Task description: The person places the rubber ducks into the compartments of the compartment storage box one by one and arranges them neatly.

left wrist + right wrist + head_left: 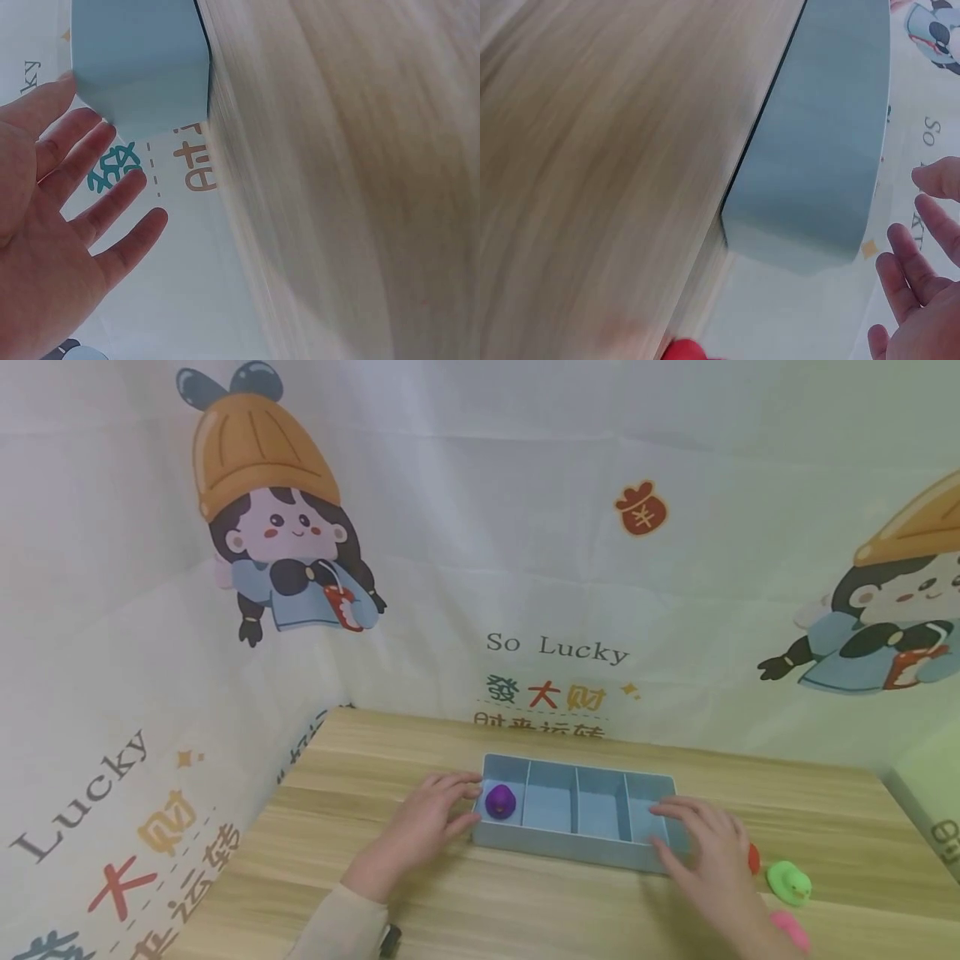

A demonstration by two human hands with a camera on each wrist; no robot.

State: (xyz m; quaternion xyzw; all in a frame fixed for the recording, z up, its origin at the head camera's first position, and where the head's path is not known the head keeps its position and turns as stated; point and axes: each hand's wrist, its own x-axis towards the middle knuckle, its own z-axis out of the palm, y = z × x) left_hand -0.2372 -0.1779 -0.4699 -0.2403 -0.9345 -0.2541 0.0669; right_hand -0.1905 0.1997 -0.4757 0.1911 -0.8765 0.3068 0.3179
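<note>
A blue-grey box point(570, 853) with several compartments in a row lies lengthwise on the table. In its leftmost compartment sits a purple toy duck point(500, 802). My left hand point(427, 820) is at the box's left end, fingertips right at the rim; the left wrist view shows its fingers spread and fairly straight beside the box's end wall point(142, 71). At the other end, my right hand point(708, 860) has its fingers and thumb spread, overlapping the rightmost compartment in the head view. The right wrist view has those fingers apart from the box's side point(810, 142). Neither hand holds anything.
Right of my right hand lie a green toy duck point(789, 883), a pink toy point(790, 930) and a red toy point(753, 858), the last two partly hidden by that hand and arm. A small black object point(390, 941) is by my left sleeve. Printed cloth point(450, 568) hangs behind the wooden table point(405, 743).
</note>
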